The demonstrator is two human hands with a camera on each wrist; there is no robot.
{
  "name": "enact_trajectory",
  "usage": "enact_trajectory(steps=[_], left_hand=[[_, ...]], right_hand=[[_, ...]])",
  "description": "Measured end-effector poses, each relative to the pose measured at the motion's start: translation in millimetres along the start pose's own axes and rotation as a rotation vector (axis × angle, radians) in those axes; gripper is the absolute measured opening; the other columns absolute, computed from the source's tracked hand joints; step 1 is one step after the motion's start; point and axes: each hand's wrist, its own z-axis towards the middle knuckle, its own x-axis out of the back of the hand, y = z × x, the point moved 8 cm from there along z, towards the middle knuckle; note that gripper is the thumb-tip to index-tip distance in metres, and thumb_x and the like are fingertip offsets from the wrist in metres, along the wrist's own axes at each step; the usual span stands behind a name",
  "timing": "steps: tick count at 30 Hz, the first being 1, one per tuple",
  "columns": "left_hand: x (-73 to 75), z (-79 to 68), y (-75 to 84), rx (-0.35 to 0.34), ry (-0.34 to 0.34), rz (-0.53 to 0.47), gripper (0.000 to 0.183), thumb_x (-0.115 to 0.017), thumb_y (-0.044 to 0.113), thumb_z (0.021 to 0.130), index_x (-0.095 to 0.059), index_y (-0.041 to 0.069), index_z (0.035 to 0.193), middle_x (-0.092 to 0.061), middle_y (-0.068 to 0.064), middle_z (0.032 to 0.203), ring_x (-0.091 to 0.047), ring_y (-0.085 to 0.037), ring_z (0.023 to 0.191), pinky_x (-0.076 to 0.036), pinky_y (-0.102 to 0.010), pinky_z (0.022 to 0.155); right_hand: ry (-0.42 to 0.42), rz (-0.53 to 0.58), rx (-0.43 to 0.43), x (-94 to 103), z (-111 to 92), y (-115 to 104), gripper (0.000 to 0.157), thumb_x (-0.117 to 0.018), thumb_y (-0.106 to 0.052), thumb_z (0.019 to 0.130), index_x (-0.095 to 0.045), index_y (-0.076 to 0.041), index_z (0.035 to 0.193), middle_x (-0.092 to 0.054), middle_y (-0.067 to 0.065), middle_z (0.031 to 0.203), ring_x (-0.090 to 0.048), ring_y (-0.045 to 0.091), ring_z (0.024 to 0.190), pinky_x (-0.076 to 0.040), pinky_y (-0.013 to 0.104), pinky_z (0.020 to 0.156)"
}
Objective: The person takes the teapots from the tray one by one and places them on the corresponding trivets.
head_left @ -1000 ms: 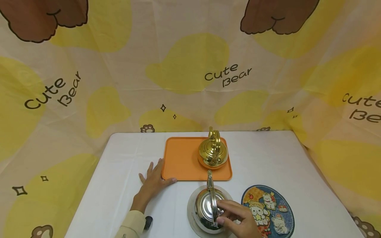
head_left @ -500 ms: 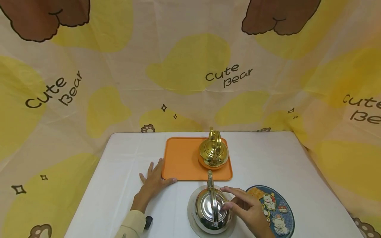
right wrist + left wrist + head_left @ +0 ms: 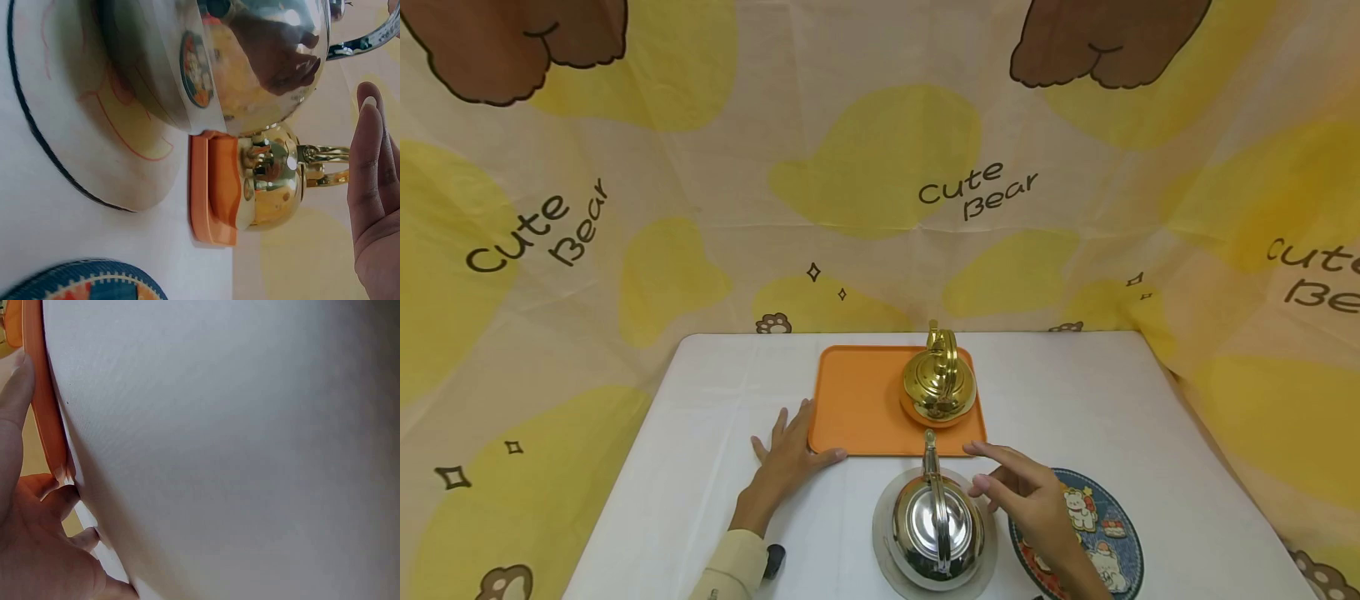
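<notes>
A silver teapot [image 3: 917, 546] with an arched handle stands on a pale round mat [image 3: 882, 533] at the front middle of the table. Just to its right, my right hand [image 3: 1030, 496] is raised with fingers extended and nothing in them; in the right wrist view the silver teapot [image 3: 262, 69] is apart from the fingers. My left hand [image 3: 790, 458] spreads at the near left corner of an orange tray [image 3: 857, 400], thumb along its front edge. The left wrist view has the tray's edge [image 3: 47, 406] beside the thumb. On the tray's right side sits a gold teapot [image 3: 936, 383].
A blue round mat [image 3: 1108, 533] with cartoon bears lies at the front right, partly under my right forearm. The white table [image 3: 1075, 400] ends at a patterned cloth backdrop [image 3: 880, 167]. A dark wrist device [image 3: 773, 561] shows at my left cuff.
My right hand has let go of the silver teapot's handle and drawn away to the right and slightly forward. The teapots, tray and left hand have stayed put.
</notes>
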Motion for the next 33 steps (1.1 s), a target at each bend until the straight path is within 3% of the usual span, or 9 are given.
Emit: enact_trajectory(steps=[6, 13, 20, 33], left_hand=[[0.4, -1.0, 0.4, 0.006, -0.003, -0.002, 0.113, -0.081, 0.059, 0.088, -0.02, 0.012, 0.171, -0.018, -0.013, 0.177, 0.002, -0.046, 0.163, 0.018, -0.083, 0.113], [1.6, -1.9, 2.6, 0.006, 0.0, -0.001, 0.113, -0.081, 0.057, 0.088, -0.02, 0.011, 0.171, -0.018, -0.013, 0.177, 0.001, -0.047, 0.163, 0.017, -0.084, 0.113], [1.9, -2.3, 3.0, -0.002, 0.001, 0.001, 0.112, -0.081, 0.057, 0.088, -0.02, 0.012, 0.171, -0.017, -0.013, 0.177, 0.001, -0.047, 0.163, 0.017, -0.084, 0.113], [2.0, -1.5, 1.7, -0.002, 0.004, 0.002, 0.113, -0.082, 0.058, 0.087, -0.02, 0.012, 0.171, -0.019, -0.013, 0.177, 0.001, -0.047, 0.163, 0.017, -0.084, 0.113]], right_hand=[[0.006, -0.024, 0.005, 2.4, 11.4, 1.4, 0.042, -0.065, 0.008, 0.099, -0.068, -0.001, 0.14, -0.073, 0.002, 0.135, -0.076, 0.018, 0.079, -0.061, 0.035, 0.055], [-0.01, -0.013, 0.053, 4.7, 22.4, 3.8, 0.041, -0.063, 0.01, 0.098, -0.065, 0.006, 0.14, -0.072, 0.0, 0.136, -0.075, 0.016, 0.081, -0.061, 0.035, 0.056], [-0.004, -0.025, 0.027, 9.8, 29.4, 12.8, 0.04, -0.063, 0.008, 0.1, -0.064, 0.005, 0.14, -0.073, 0.0, 0.134, -0.075, 0.016, 0.082, -0.061, 0.035, 0.057], [0.007, -0.038, -0.031, 14.9, 43.7, 29.5, 0.044, -0.066, 0.003, 0.101, -0.064, -0.002, 0.145, -0.071, 0.022, 0.129, -0.076, 0.026, 0.081, -0.061, 0.035, 0.057]])
